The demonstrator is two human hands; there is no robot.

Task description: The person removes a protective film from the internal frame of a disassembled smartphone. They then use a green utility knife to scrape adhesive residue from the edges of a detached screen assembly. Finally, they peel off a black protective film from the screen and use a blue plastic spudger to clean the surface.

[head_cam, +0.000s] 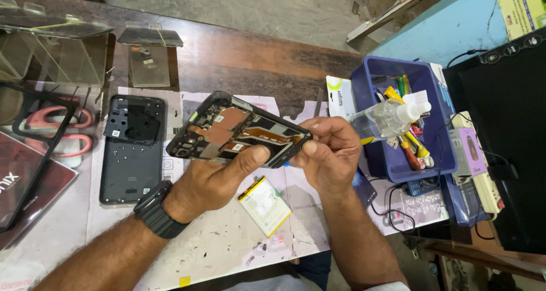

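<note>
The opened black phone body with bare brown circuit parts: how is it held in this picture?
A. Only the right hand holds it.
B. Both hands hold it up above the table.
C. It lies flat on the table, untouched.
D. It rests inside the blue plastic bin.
B: the left hand grips the near edge of the opened black phone body and the right hand pinches its right end, above the white table sheet.
</note>
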